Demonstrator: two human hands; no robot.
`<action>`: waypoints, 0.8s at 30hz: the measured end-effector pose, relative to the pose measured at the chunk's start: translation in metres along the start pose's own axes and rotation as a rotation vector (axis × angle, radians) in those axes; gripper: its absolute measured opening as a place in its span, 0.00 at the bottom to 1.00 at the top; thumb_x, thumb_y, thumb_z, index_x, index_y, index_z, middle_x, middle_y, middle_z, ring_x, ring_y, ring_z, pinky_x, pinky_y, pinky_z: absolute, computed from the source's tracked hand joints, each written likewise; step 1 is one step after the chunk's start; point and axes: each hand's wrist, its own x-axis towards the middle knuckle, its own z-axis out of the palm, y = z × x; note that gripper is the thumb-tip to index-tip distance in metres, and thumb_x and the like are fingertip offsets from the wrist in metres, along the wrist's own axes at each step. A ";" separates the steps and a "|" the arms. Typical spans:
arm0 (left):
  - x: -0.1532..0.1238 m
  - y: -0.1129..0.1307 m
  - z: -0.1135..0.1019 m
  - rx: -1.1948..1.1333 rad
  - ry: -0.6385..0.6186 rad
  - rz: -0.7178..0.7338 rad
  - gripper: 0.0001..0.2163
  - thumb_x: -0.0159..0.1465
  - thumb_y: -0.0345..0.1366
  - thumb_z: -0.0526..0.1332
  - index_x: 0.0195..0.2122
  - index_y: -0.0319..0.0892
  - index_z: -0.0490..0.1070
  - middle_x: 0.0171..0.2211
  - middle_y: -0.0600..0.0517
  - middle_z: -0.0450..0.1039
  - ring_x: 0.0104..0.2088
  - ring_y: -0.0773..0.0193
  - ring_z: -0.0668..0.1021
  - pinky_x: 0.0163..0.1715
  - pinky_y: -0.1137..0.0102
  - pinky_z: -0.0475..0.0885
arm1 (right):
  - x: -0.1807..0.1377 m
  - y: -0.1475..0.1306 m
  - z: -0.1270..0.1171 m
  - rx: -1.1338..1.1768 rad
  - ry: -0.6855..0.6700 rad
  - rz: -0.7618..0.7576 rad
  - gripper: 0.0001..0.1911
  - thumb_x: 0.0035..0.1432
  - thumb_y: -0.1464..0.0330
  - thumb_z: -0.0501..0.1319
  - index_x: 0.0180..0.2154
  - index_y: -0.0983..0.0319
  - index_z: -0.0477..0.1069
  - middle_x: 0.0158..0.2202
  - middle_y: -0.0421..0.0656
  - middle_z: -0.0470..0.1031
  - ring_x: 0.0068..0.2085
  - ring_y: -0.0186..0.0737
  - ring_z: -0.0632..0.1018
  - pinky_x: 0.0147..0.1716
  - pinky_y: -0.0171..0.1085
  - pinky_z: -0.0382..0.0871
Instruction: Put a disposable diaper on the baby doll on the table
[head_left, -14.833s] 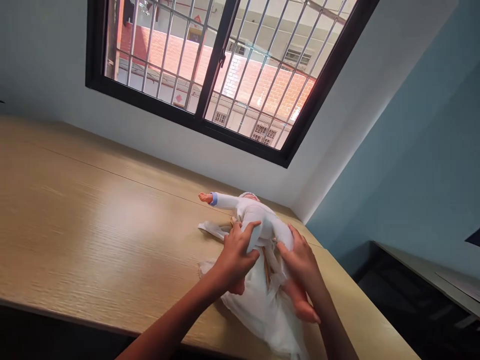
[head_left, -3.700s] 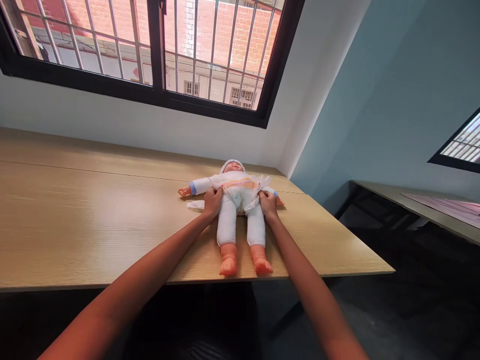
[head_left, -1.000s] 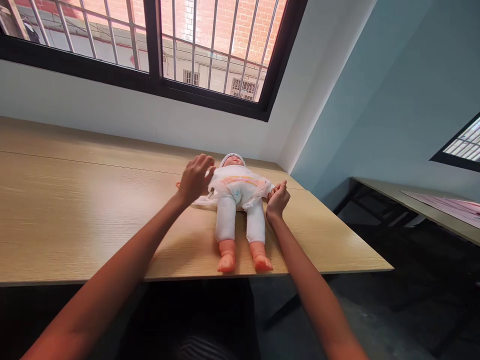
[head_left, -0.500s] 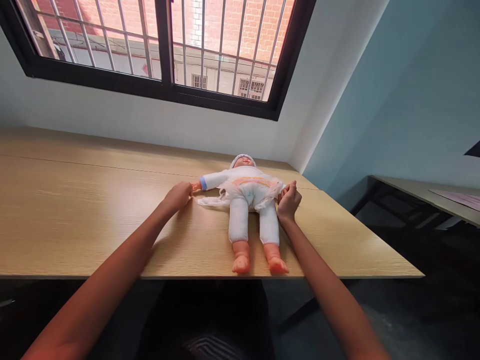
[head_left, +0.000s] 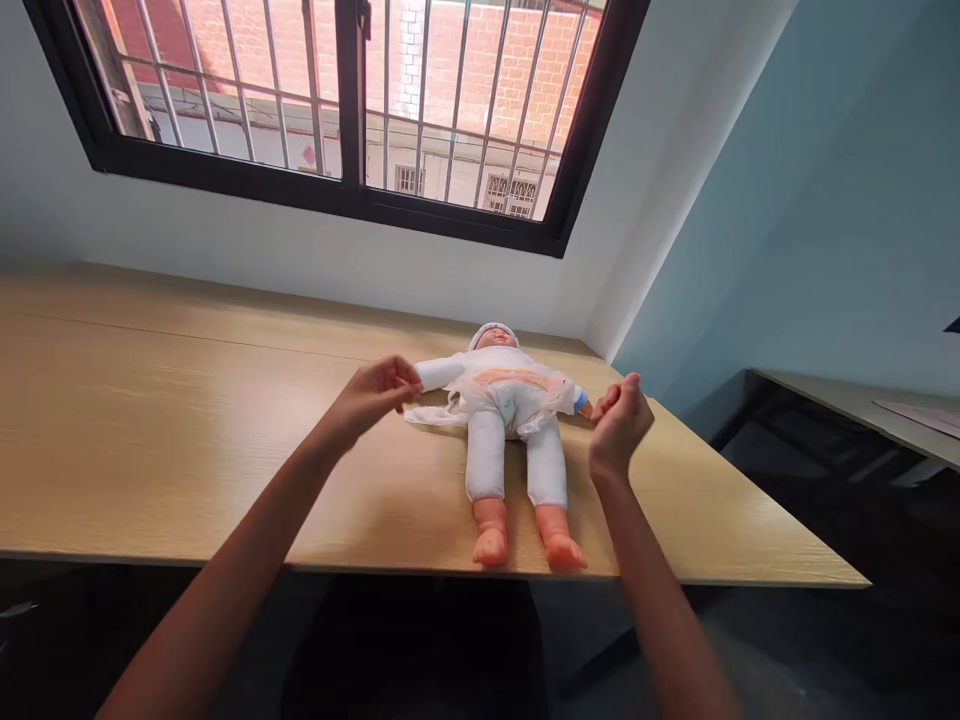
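On the wooden tabletop [head_left: 165, 430], one baby doll [head_left: 487, 460] lies on its back, feet toward the person: white suit, white cap [head_left: 495, 335], bare pink feet, and a printed disposable diaper [head_left: 514, 395] at the waist, with a crumpled white sheet [head_left: 431, 417] spread around and beneath it. Item, left hand [head_left: 371, 400]: fingers [head_left: 401, 375] half curled at the end of the doll's sleeve, touching or nearly touching it, any grip impossible to tell; item, right hand [head_left: 619, 430]: fingers [head_left: 611, 395] curled nearly shut around nothing visible, just beside the doll's blue cuff [head_left: 581, 400]. Beyond the table stands a barred window [head_left: 345, 110].
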 end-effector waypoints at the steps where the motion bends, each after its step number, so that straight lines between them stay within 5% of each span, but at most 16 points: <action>1: -0.017 0.013 0.010 -0.083 -0.032 0.020 0.08 0.63 0.36 0.67 0.33 0.40 0.71 0.32 0.53 0.73 0.30 0.67 0.75 0.30 0.70 0.74 | -0.014 -0.017 -0.006 -0.019 -0.036 -0.037 0.25 0.71 0.54 0.53 0.24 0.61 0.58 0.20 0.31 0.51 0.18 0.27 0.55 0.18 0.29 0.52; 5: -0.083 0.056 0.049 -0.328 -0.199 0.014 0.11 0.53 0.36 0.73 0.25 0.45 0.70 0.27 0.53 0.73 0.25 0.66 0.73 0.25 0.69 0.73 | -0.087 -0.081 -0.031 -0.176 -0.317 -0.144 0.14 0.62 0.58 0.65 0.28 0.59 0.73 0.26 0.37 0.71 0.25 0.31 0.71 0.25 0.32 0.66; 7: -0.104 0.070 0.061 -0.420 -0.268 -0.006 0.10 0.54 0.33 0.73 0.24 0.46 0.70 0.26 0.54 0.73 0.26 0.65 0.74 0.26 0.70 0.73 | -0.116 -0.102 -0.039 -0.224 -0.478 -0.218 0.06 0.60 0.61 0.67 0.39 0.54 0.79 0.33 0.38 0.76 0.34 0.36 0.78 0.32 0.33 0.73; 11: -0.124 0.082 0.067 -0.555 -0.345 -0.055 0.10 0.56 0.30 0.72 0.25 0.49 0.73 0.27 0.54 0.75 0.29 0.65 0.76 0.31 0.71 0.75 | -0.138 -0.121 -0.049 -0.287 -0.714 -0.355 0.16 0.67 0.60 0.61 0.56 0.45 0.71 0.50 0.38 0.77 0.50 0.38 0.79 0.48 0.36 0.75; 18: -0.137 0.092 0.070 -0.542 -0.287 -0.086 0.10 0.54 0.28 0.72 0.24 0.50 0.73 0.24 0.53 0.71 0.25 0.64 0.72 0.23 0.71 0.70 | -0.142 -0.122 -0.047 -0.148 -0.664 -0.357 0.16 0.65 0.71 0.63 0.50 0.46 0.76 0.43 0.38 0.78 0.47 0.39 0.79 0.51 0.40 0.75; 24: -0.143 0.100 0.068 -0.593 -0.366 -0.155 0.08 0.61 0.30 0.68 0.27 0.44 0.70 0.29 0.55 0.70 0.29 0.69 0.71 0.28 0.76 0.66 | -0.145 -0.126 -0.042 -0.052 -0.538 -0.530 0.13 0.60 0.81 0.64 0.40 0.59 0.78 0.38 0.39 0.78 0.41 0.38 0.79 0.52 0.45 0.74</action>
